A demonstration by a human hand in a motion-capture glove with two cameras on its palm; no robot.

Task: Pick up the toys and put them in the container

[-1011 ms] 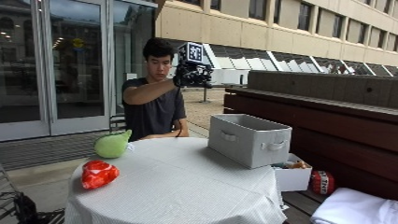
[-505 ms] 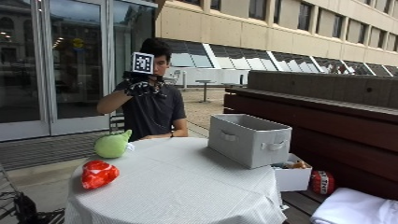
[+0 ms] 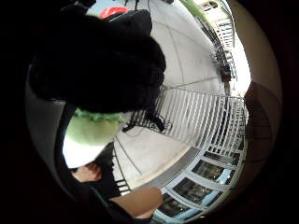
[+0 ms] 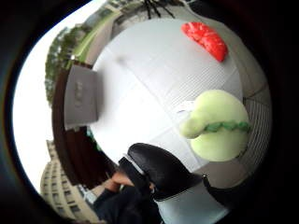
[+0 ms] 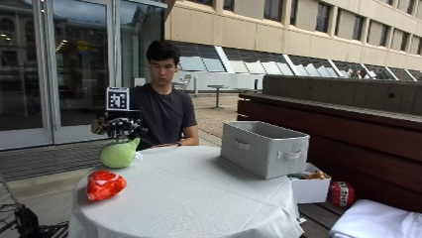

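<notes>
Item: pale green rounded plush toy with a darker green frill and a stubby stem [image 5: 119, 154], resting on the round table under a white ribbed cloth [image 5: 198, 198], at the edge nearest your seat. Position relative to you: your black-gloved right hand [image 5: 121, 127] hangs directly above it, just short of contact; the thumb-side palm view shows the toy lying below and slightly ahead of the palm, with its stem pointing towards the middle of the table. Fingers appear loosely curled and hold nothing, though the dark glove hides their exact spread. Second item: red crinkled soft toy [image 5: 104, 184], on the same cloth, well apart from your hand, towards the table's near rim in the outside view. Destination: grey rectangular fabric bin with handle slots [image 5: 264, 148], upright on the far side of the table from both toys. Judgement: the green toy is the nearer target; your next move is a short straight descent, then a carry across the table to the bin.
</notes>
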